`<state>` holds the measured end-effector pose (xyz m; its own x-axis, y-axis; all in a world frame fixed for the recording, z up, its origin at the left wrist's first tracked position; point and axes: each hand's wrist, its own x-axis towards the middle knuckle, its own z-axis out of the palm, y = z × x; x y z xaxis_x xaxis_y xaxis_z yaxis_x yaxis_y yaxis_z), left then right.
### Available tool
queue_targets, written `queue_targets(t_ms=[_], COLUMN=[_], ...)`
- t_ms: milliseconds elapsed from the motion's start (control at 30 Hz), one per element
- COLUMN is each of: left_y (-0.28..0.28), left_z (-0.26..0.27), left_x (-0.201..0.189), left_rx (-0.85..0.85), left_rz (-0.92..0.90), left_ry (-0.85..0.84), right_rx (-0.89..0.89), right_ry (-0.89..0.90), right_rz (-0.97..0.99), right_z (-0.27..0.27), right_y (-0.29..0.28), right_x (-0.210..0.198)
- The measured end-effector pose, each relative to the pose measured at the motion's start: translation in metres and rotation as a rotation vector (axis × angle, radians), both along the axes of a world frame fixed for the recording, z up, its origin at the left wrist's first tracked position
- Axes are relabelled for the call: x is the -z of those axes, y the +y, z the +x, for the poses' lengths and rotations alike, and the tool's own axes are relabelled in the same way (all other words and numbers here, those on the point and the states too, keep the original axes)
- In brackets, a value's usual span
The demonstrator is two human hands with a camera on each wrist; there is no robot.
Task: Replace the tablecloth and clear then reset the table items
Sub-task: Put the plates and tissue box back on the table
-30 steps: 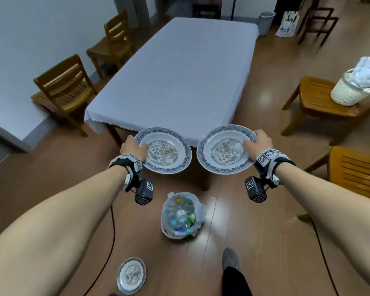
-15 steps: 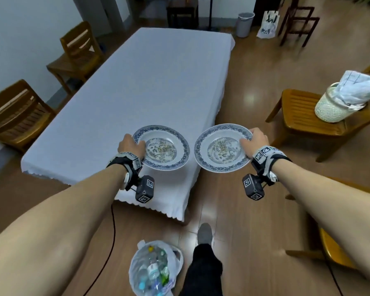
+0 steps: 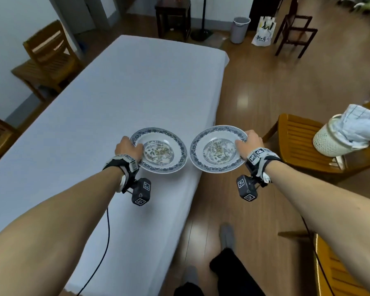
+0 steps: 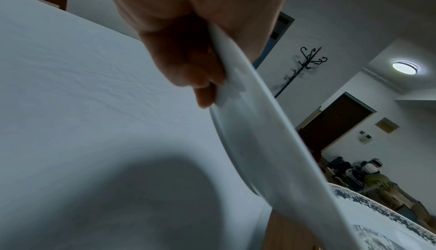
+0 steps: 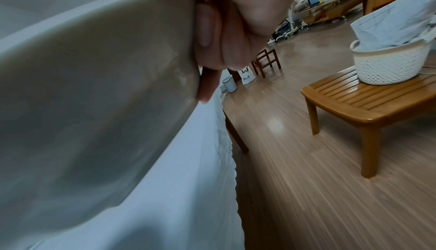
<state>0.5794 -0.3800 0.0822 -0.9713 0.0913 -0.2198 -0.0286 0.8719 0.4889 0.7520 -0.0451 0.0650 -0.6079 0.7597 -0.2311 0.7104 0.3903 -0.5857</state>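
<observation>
- I have 2 plates in the air, 1 in each hand, side by side with a narrow gap between their rims.
- My left hand [image 3: 127, 149] pinches the left plate [image 3: 159, 150] at its near-left rim: thumb on top, fingers [image 4: 188, 67] curled under it, above the white tablecloth [image 3: 107, 99] near the right edge of the worktop.
- My right hand [image 3: 249, 144] pinches the right plate [image 3: 217, 149] at its right rim, fingers [image 5: 212, 36] bent underneath; this plate hangs past the cloth's edge, over the wooden floor [image 3: 254, 99].
- Both plates carry blue patterned borders and lie roughly level.
- To my right, a white basket [image 3: 329, 144] holding crumpled cloth stands on a wooden chair [image 3: 297, 142].
</observation>
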Motion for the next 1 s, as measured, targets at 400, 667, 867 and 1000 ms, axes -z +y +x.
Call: queue_targets(t_ms=[400,667,867,1000], left_y=[0.113,0.157,0.187,0.206], left_z=[-0.165,-0.260,-0.345,-0.402], left_x=[0.040,0.046,0.071,0.089], left_rx=[-0.304,-0.525,-0.638,-0.732], left_rz=[-0.018,0.041,0.096,0.121], left_ry=[-0.041,-0.025,-0.027,-0.018], right_rx=[-0.255,-0.413,-0.537,-0.559], right_ry=[0.034,-0.018,-0.052,-0.042], right_rz=[-0.078,-0.093,-0.071,-0.059], right_z=[-0.277,-0.448,-0.566,-0.635], right_y=[0.152,0.200,0.226,0.248], right_x=[0.040,0.048,0.068,0.081])
